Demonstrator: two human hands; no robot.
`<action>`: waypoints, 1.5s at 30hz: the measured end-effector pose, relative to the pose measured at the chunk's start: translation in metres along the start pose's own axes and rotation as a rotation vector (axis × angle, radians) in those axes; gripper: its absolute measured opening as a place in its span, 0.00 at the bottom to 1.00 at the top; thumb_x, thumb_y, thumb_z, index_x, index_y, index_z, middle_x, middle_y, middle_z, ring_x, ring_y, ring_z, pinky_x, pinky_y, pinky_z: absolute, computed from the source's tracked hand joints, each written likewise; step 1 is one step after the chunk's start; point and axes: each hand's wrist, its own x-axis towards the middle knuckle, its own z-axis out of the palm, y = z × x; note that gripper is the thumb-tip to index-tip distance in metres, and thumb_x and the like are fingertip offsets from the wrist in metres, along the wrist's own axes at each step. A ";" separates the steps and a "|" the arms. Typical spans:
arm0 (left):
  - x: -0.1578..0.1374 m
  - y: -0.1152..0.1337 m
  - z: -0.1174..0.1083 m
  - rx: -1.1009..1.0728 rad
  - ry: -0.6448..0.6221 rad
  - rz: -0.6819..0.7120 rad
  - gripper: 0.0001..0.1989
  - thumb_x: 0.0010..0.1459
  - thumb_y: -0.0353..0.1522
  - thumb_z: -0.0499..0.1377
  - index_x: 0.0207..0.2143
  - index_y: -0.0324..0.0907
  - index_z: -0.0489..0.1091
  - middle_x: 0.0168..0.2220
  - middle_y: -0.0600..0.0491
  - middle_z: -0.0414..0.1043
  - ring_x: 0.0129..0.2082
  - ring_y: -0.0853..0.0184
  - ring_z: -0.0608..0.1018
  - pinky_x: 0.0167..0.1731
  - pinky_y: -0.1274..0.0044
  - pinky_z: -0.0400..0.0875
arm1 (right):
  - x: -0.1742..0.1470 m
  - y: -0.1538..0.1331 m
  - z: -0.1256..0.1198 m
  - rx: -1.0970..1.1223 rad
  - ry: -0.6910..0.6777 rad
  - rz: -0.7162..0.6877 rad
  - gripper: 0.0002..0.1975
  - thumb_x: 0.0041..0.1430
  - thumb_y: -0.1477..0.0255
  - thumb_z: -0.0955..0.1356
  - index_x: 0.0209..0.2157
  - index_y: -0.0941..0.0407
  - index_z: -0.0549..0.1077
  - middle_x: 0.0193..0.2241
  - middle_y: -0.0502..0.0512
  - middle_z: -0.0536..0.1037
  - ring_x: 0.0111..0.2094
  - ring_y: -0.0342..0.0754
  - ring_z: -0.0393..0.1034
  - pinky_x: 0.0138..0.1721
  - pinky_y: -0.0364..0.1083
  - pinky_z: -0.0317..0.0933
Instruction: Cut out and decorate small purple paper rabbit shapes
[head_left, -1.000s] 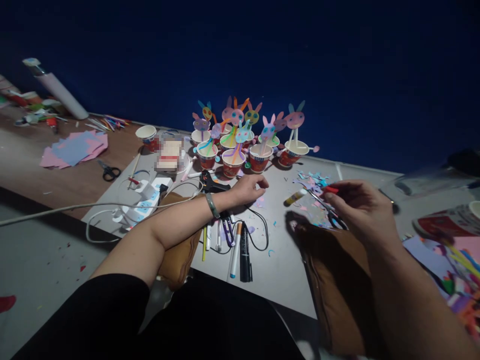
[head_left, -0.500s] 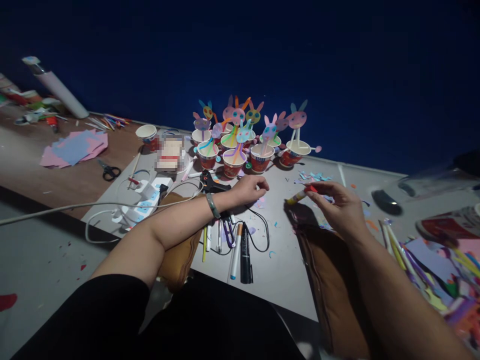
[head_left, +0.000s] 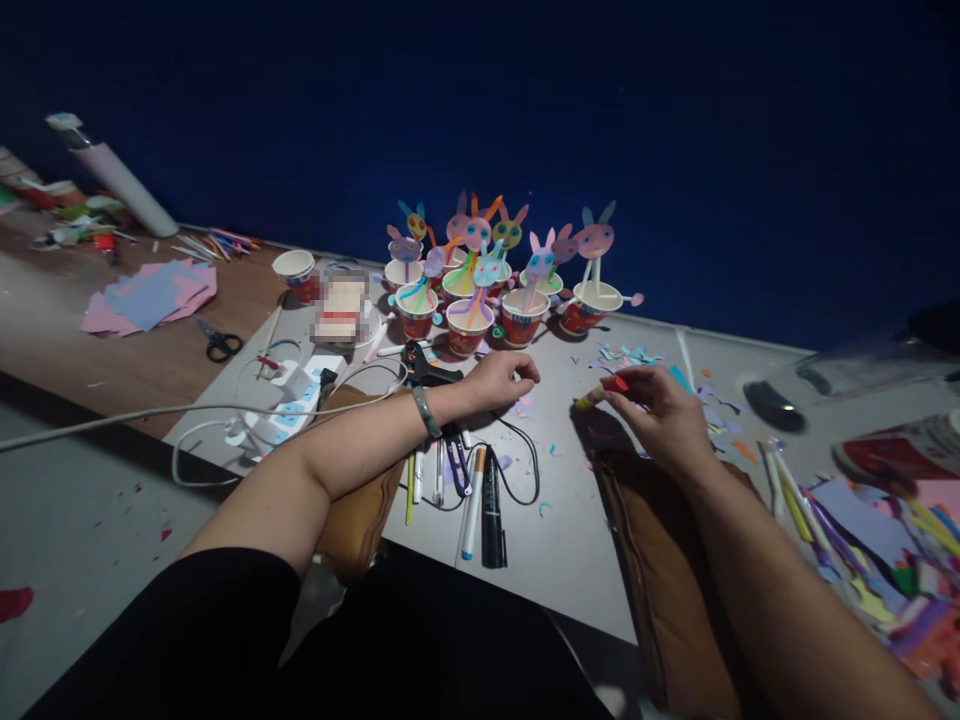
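Observation:
My right hand (head_left: 664,415) is closed on a small yellow tube with a red cap (head_left: 591,398), which looks like a glue stick. It is held tilted just above the grey table, its yellow end pointing left. My left hand (head_left: 501,380) rests with thumb and fingers curled together; whether anything small is between them does not show. Right behind it stand red-and-white paper cups (head_left: 470,325) with rabbit-faced paper figures (head_left: 540,262) in them. A black glue gun (head_left: 424,368) lies by my left wrist. Below it are markers (head_left: 474,500) and a purple-handled tool (head_left: 456,462).
A power strip (head_left: 296,405) with cables is at left, with scissors (head_left: 222,342), pink and blue paper sheets (head_left: 150,297) and one separate cup (head_left: 294,270) beyond. Paper scraps (head_left: 626,356) lie behind my right hand. Coloured strips (head_left: 847,550) pile up at right.
My right hand and forearm have shifted slightly left, with the yellow tube still in the fingers. My left hand has stayed nearly still.

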 end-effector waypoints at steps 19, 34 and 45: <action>-0.014 0.011 0.003 -0.215 -0.346 0.241 0.16 0.58 0.42 0.57 0.30 0.36 0.70 0.25 0.58 0.63 0.26 0.74 0.64 0.29 0.80 0.57 | -0.020 -0.049 0.016 0.318 -0.025 -0.040 0.16 0.52 0.64 0.74 0.42 0.51 0.72 0.39 0.53 0.82 0.41 0.52 0.79 0.46 0.55 0.72; -0.025 0.025 0.011 -0.333 -0.204 0.209 0.17 0.59 0.44 0.55 0.27 0.40 0.63 0.22 0.59 0.56 0.25 0.75 0.61 0.26 0.79 0.53 | -0.030 -0.064 0.048 0.446 0.238 -0.059 0.10 0.61 0.62 0.69 0.41 0.50 0.68 0.40 0.55 0.82 0.44 0.53 0.79 0.48 0.57 0.71; -0.026 0.029 -0.008 0.306 -0.270 0.210 0.21 0.61 0.38 0.52 0.53 0.39 0.68 0.30 0.50 0.73 0.30 0.64 0.73 0.33 0.75 0.63 | -0.050 -0.047 0.042 0.165 0.043 0.000 0.21 0.63 0.60 0.66 0.54 0.54 0.68 0.40 0.60 0.82 0.40 0.53 0.79 0.43 0.55 0.72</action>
